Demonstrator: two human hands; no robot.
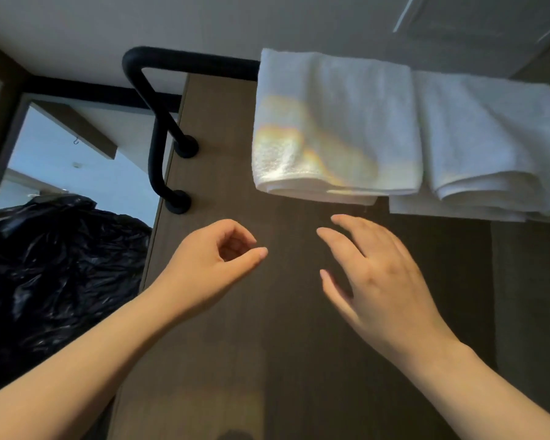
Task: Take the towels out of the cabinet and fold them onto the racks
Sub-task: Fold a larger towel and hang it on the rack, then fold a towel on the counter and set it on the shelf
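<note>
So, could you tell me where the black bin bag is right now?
The black bin bag sits at the head view's left edge, left of the wooden panel, below the black rack.

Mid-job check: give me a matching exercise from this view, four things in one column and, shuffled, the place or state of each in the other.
Things:
1. left hand
2. right hand
3. black bag
4. rack

States:
A. crumpled, at the far left
B. fingers spread, holding nothing
C. draped with folded white towels
D. fingers curled, holding nothing

Pairs: 1-D, 2-B, 3-A, 4-C
</note>
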